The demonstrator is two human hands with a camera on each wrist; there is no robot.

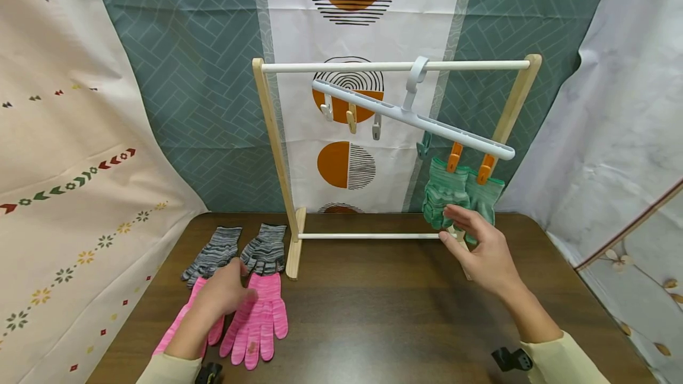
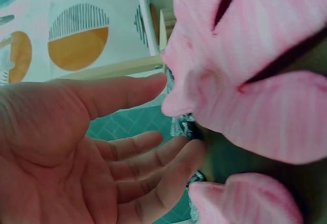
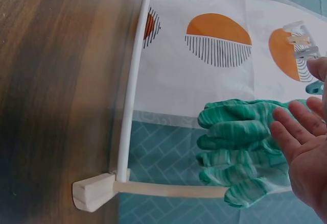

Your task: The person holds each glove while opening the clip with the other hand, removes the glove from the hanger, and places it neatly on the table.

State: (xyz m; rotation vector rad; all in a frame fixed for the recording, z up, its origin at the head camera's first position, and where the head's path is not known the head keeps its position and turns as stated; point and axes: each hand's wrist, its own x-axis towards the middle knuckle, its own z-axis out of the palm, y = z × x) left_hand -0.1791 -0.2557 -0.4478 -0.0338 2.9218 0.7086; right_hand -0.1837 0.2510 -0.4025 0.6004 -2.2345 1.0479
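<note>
A pair of green gloves (image 1: 447, 191) hangs from two orange clothespins (image 1: 454, 157) at the right end of a pale hanger (image 1: 405, 114). My right hand (image 1: 482, 250) is in front of their lower part, fingers extended and nothing gripped; the right wrist view shows the green gloves (image 3: 245, 142) beside its fingertips. At the left of the table, my left hand (image 1: 221, 289) hovers over pink gloves (image 1: 261, 319) and grey-black gloves (image 1: 267, 248). In the left wrist view its palm is bare and its fingers are loosely spread close to a pink glove (image 2: 286, 117).
The hanger hooks over the top bar (image 1: 341, 67) of a wooden-sided rack standing on the brown table (image 1: 363, 313). More clothespins (image 1: 351, 117) dangle from its left half, and a teal one (image 1: 424, 145) near its middle. A patterned cloth (image 1: 176, 46) hangs behind.
</note>
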